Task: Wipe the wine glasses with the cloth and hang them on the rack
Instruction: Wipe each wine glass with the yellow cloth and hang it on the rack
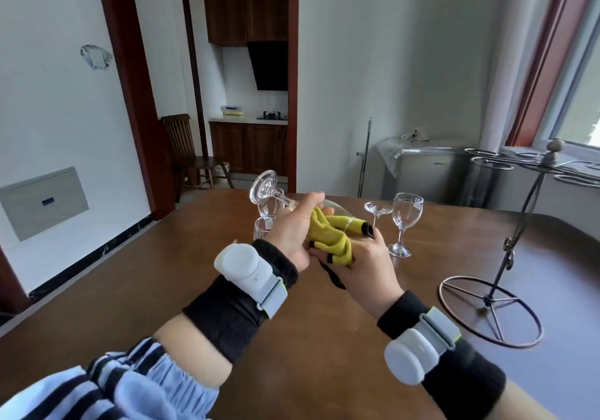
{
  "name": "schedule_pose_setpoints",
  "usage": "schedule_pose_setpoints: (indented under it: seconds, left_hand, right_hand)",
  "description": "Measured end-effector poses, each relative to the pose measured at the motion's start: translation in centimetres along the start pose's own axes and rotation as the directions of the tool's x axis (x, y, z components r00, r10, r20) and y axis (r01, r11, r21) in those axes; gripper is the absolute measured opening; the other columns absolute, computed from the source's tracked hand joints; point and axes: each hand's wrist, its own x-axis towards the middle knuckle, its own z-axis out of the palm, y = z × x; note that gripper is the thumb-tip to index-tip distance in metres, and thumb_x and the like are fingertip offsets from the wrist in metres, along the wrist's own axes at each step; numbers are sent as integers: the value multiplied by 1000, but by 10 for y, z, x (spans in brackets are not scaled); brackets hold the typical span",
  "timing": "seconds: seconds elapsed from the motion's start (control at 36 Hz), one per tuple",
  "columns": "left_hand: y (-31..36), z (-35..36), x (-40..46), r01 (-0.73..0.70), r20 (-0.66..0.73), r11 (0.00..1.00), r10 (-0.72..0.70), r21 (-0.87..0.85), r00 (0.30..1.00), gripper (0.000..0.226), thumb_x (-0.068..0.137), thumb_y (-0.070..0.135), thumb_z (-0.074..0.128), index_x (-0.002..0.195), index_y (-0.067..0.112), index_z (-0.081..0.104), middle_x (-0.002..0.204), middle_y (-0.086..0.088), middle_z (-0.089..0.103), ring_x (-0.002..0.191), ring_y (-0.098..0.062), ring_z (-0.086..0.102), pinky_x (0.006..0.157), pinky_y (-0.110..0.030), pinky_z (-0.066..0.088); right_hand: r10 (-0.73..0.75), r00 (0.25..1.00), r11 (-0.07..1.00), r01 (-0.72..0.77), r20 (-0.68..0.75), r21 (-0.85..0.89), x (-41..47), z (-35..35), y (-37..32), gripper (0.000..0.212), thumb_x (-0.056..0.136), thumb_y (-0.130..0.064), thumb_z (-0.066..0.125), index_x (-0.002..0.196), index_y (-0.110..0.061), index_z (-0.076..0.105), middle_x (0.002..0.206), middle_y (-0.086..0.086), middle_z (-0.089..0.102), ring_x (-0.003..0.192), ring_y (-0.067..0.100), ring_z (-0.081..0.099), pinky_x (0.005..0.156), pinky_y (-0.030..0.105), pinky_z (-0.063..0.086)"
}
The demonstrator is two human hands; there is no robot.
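The left hand (293,228) grips the glass (276,194) by its stem, foot tilted up and away. The right hand (363,257) pinches the cloth (331,234) around the bowl between the fingers. Best rotate the stem slowly, keeping cloth pressure light, rim included.

A brown wooden table (162,273) filled the foreground, a wooden chair (186,150) stood by the kitchen doorway, and a mop handle (365,160) leaned against the far wall.
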Motion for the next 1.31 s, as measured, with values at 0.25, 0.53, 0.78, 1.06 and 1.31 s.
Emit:
schedule_pose_setpoints:
  seconds: [0.25,0.53,0.78,1.06,1.31]
  left_hand:
    - [0,-1,-4,-210,0,975,211,70,978,29,84,29,68,107,13,59,84,-6,68,70,-19,64,56,-26,50]
    - [10,-11,-14,-328,173,944,322,9,931,7,93,14,55,99,12,54,94,-9,71,84,-24,66,68,-35,57]
    - [21,-23,-13,-262,183,954,286,-142,941,37,91,20,46,125,5,48,120,-18,66,111,-27,65,96,-37,52]
    - [1,-5,-21,-342,280,936,307,85,910,61,65,29,63,124,13,58,110,-23,63,103,-34,58,102,-52,41]
    - [-7,-13,-17,-335,400,924,241,184,884,34,60,29,64,91,16,70,140,0,54,120,-25,54,108,-48,36]
  right_hand:
    - [654,690,250,-584,311,772,8,-15,-44,18,76,-8,78,94,-6,75,95,13,76,86,22,70,77,32,58]
    - [759,329,-336,-541,562,771,17,-27,-36,38,96,-36,58,111,-3,69,98,13,75,79,20,74,63,26,59]
    - [774,479,-292,-309,413,905,24,-49,-21,39,93,-38,43,115,-13,63,111,8,67,108,26,60,106,44,40]
    - [651,521,-167,-611,552,774,25,-25,-60,43,100,-44,41,120,-15,67,110,12,73,95,27,71,75,39,55]
    - [713,340,-185,-752,613,632,14,-15,-42,24,90,-33,54,88,-11,65,74,14,55,54,29,56,46,30,44]
